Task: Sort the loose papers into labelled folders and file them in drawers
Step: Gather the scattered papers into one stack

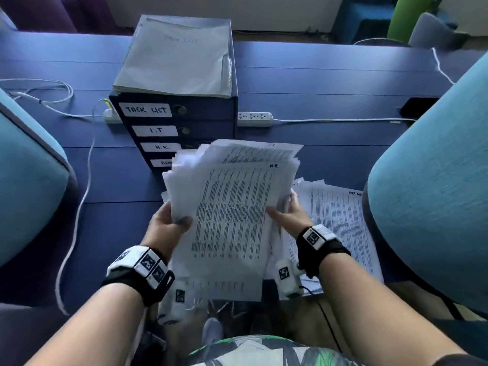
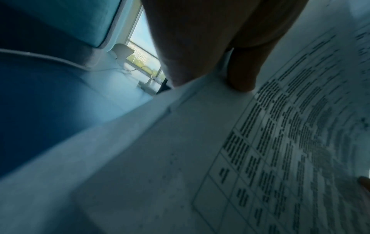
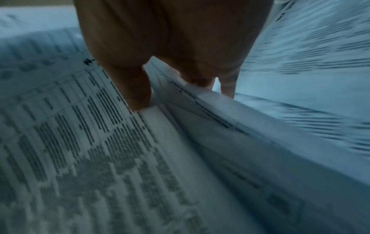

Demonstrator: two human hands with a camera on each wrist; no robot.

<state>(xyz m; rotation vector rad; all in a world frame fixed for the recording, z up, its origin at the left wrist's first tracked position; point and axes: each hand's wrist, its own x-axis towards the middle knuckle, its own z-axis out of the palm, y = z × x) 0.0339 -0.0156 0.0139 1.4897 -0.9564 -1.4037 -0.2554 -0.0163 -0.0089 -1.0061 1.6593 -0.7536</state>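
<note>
Both hands hold up a thick stack of printed papers point(image 1: 232, 207) over the blue desk; the top sheet is marked "H.R". My left hand point(image 1: 171, 220) grips the stack's left edge, thumb on top point(image 2: 242, 74). At the right edge my right hand point(image 1: 285, 212) pinches the top sheets, thumb on the front point(image 3: 138, 91) and fingers behind. More printed sheets marked "Task List" point(image 1: 340, 220) lie flat on the desk under my right wrist. A dark drawer unit point(image 1: 179, 122) stands behind, labelled Task List, I.T, H.R and a half-hidden fourth. A grey folder point(image 1: 177, 56) lies on its top.
Teal chair backs stand at left point(image 1: 29, 180) and right point(image 1: 433, 194) of the desk point(image 1: 317, 83). A white power strip point(image 1: 254, 119) and cables run behind the drawer unit. A black phone point(image 1: 417, 107) lies at the far right.
</note>
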